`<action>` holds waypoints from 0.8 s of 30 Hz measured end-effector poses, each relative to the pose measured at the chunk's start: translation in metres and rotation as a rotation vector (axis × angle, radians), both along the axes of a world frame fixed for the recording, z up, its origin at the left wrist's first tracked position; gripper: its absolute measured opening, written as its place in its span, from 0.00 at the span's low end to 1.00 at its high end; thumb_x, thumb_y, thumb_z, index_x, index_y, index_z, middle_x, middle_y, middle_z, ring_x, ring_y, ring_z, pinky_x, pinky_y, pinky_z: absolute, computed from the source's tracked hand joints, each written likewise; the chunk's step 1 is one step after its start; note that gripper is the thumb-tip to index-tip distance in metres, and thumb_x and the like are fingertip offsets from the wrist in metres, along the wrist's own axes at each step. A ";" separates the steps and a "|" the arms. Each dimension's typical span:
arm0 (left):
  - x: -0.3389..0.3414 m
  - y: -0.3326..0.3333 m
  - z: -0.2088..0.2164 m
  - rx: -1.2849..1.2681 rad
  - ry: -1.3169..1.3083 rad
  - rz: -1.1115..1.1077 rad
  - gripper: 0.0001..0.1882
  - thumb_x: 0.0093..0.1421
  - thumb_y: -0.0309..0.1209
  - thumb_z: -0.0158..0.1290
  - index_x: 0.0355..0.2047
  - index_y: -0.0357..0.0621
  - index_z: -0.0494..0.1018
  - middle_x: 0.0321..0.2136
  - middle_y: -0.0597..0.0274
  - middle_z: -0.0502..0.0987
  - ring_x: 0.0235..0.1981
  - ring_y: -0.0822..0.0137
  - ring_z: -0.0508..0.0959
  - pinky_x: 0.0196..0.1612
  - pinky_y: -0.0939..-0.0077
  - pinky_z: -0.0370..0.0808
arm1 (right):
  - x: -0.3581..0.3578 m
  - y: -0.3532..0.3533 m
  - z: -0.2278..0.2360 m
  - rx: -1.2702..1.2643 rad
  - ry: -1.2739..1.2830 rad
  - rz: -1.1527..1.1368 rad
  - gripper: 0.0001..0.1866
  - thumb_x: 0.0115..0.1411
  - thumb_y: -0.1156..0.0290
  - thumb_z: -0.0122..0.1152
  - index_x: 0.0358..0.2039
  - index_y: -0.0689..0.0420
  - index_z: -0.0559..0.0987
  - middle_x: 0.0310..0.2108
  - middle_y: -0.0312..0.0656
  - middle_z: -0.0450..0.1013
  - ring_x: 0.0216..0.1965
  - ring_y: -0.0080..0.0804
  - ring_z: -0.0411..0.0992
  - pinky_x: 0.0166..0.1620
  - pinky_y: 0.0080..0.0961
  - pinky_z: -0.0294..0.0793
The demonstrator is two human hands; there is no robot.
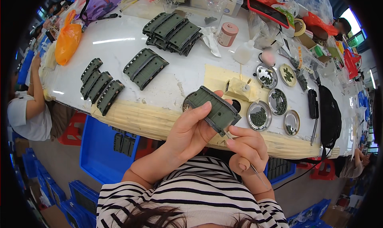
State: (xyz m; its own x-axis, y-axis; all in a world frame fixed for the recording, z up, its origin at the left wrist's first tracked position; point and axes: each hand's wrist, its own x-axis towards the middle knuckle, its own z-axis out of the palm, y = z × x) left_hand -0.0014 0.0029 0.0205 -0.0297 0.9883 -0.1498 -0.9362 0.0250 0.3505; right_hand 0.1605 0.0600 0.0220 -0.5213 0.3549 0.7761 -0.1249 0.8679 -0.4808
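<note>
My left hand (pixel 185 134) is closed around a dark green plastic model piece (pixel 215 108), rectangular with ridged, track-like long edges, held tilted above the table's front edge. In my right hand (pixel 249 148) is a thin pair of metal tweezers (pixel 255 172), its tip touching or very near the piece's lower right corner. A finger of that hand wears a tan finger cover (pixel 243 163). Whether the tip grips a tiny part is too small to tell. Just beyond the piece stands a yellowish, tape-covered block (pixel 242 89) with a small upright nozzle.
Round metal dishes (pixel 259 115) of small green parts lie at right. Similar green pieces are stacked (pixel 173 32) at the back, with one (pixel 145 68) in front and a row (pixel 97 86) at left. A pink tin (pixel 228 34) stands behind; a blue bin (pixel 103 148) sits below the table edge.
</note>
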 end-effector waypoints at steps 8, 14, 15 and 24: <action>-0.007 0.017 -0.006 0.165 -0.103 -0.121 0.32 0.68 0.46 0.37 0.65 0.42 0.46 0.48 0.43 0.71 0.47 0.61 0.76 0.48 0.71 0.76 | -0.001 -0.002 0.007 0.059 0.005 0.054 0.18 0.55 0.62 0.60 0.40 0.64 0.77 0.34 0.45 0.73 0.42 0.44 0.76 0.40 0.30 0.79; -0.007 0.018 -0.013 0.196 -0.114 -0.130 0.33 0.68 0.48 0.37 0.66 0.44 0.44 0.48 0.42 0.71 0.47 0.62 0.76 0.48 0.71 0.77 | -0.007 -0.006 0.006 0.156 0.032 0.041 0.22 0.59 0.53 0.55 0.38 0.63 0.78 0.33 0.43 0.73 0.40 0.42 0.76 0.36 0.28 0.81; -0.007 0.018 -0.012 0.186 -0.079 -0.119 0.33 0.67 0.48 0.37 0.66 0.44 0.43 0.48 0.42 0.71 0.47 0.62 0.76 0.48 0.71 0.77 | -0.007 -0.006 0.007 0.170 0.031 0.027 0.22 0.59 0.53 0.55 0.37 0.63 0.78 0.32 0.42 0.73 0.39 0.42 0.76 0.36 0.28 0.81; -0.007 0.017 -0.009 0.232 0.089 -0.067 0.36 0.66 0.46 0.42 0.67 0.48 0.39 0.49 0.42 0.71 0.49 0.61 0.76 0.49 0.70 0.76 | -0.005 -0.010 0.003 0.211 -0.003 -0.127 0.22 0.61 0.55 0.53 0.39 0.63 0.78 0.33 0.42 0.75 0.40 0.40 0.76 0.39 0.26 0.79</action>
State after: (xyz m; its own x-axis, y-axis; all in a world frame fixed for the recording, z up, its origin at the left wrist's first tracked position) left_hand -0.0084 0.0203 0.0116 0.0344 0.9961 0.0811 -0.9003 -0.0044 0.4352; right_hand 0.1552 0.0501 0.0254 -0.4849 0.2478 0.8387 -0.0069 0.9579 -0.2870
